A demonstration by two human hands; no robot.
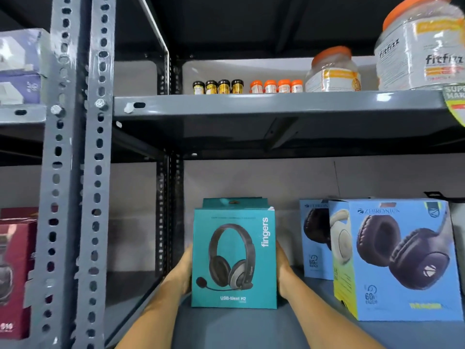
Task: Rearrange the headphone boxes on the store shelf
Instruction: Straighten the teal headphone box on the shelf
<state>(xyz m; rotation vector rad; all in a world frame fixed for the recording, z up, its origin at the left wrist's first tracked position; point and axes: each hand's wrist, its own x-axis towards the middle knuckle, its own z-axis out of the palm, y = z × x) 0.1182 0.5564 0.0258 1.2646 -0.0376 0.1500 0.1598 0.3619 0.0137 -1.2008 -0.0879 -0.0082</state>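
A teal headphone box [234, 258] marked "fingers" stands upright on the grey lower shelf [239, 328], facing me. A second teal box [235, 202] stands right behind it, only its top showing. My left hand [181, 269] presses against the front box's left side and my right hand [283, 273] against its right side, so both hold it between them. To the right stands a blue Zebronics headphone box [402, 260], with another blue box [315, 238] behind it.
Grey perforated uprights [75, 172] rise at the left. A dark red box [15, 273] sits in the bay beyond them. The upper shelf [251, 103] carries small bottles [217, 86] and orange-lidded jars [333, 70]. Grey wall closes the back.
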